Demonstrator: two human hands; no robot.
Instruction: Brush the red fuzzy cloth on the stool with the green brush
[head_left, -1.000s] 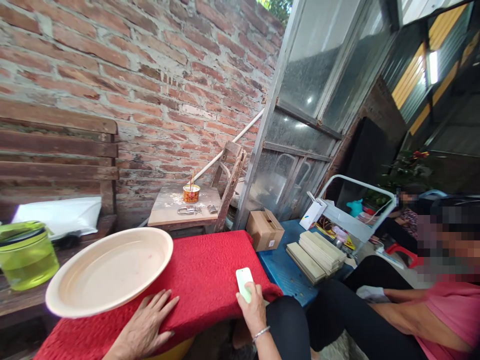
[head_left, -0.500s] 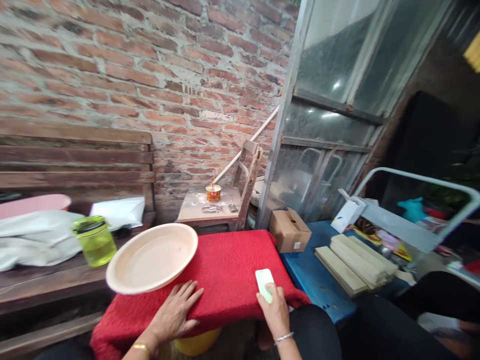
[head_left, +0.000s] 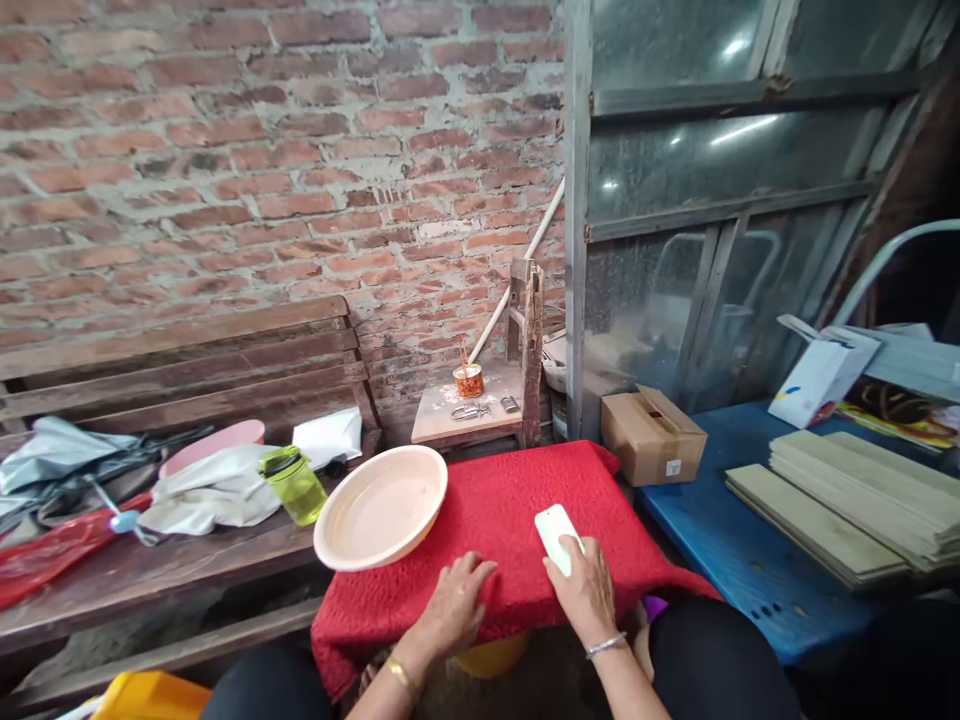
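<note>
My right hand [head_left: 587, 590] is closed on the lower end of a flat, pale green phone [head_left: 556, 530] with rounded corners and a small dark dot near its top. The phone is over the red cloth [head_left: 510, 490] covering a small table. At the cloth's front edge, my left hand [head_left: 454, 603] has loosely bent fingers, slightly apart, with nothing in them. A wide cream basin [head_left: 382, 510] sits on the cloth's left part, beyond my left hand.
Left, a wooden bench [head_left: 285, 350] bears a green-lidded bottle [head_left: 295, 485], bags and cloths. Ahead, a wooden chair [head_left: 435, 420] holds a small tin [head_left: 469, 380] and metal locks. Right, a blue table [head_left: 675, 510] carries a cardboard box [head_left: 652, 440] and stacked boards [head_left: 862, 490].
The view has swung left, so things appear farther right. My left hand's fingers, spread flat before, are now more bent and farther from the basin. The right hand keeps the phone.
</note>
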